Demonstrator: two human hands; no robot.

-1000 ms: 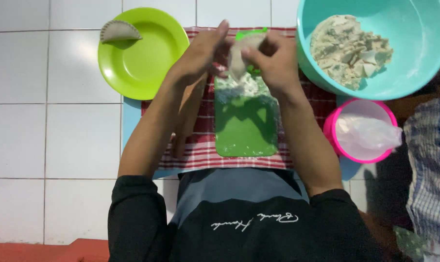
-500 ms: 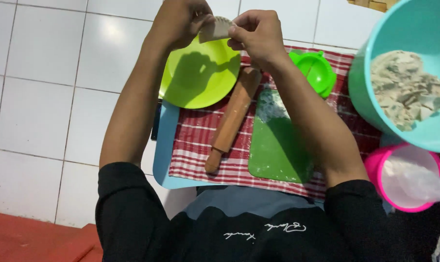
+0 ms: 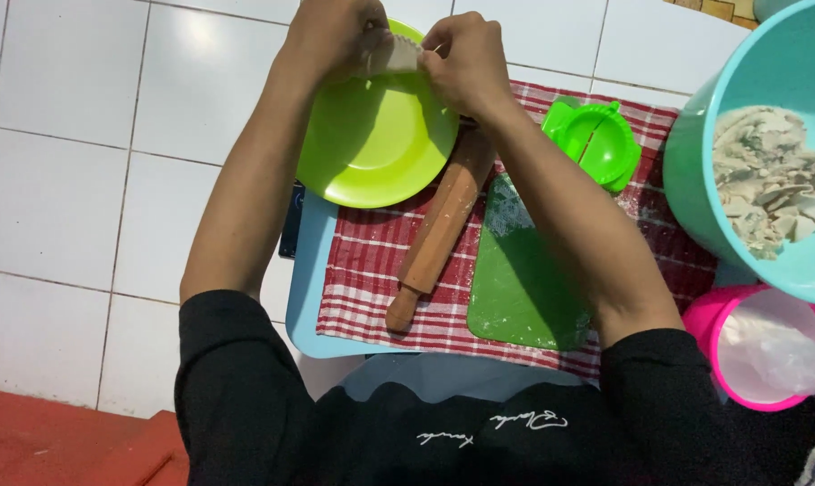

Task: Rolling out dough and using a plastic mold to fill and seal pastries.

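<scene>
Nearest to me, at the bottom of the frame, my black sleeves frame the work, and just beyond them lies the green cutting board [image 3: 520, 288], dusted with flour at its far end, on the red checked cloth [image 3: 362, 270]. The wooden rolling pin [image 3: 439, 225] lies slanted across that cloth, left of the board, its far end under my right wrist. At the lower right the pink tub [image 3: 767, 346] holds a white bag, and above it the big turquoise bowl [image 3: 709, 180] holds pale dough scraps. The green dumpling press [image 3: 592, 144] rests shut on the cloth, right of centre. Farthest, at the top centre of the frame, both my hands meet over the lime-green plate [image 3: 371, 144]: my left hand [image 3: 335, 36] and my right hand [image 3: 466, 63] each pinch an end of the folded dumpling [image 3: 394, 56], fingers closed on it, its crimped edge showing between them. The dumpling is off the plate, above its far rim. To do this well, I judge I should keep my pinch light and on the sealed rim only, so the belly is not squashed, support it evenly from both ends, and keep it level over the bare plate rather than letting it drop.
</scene>
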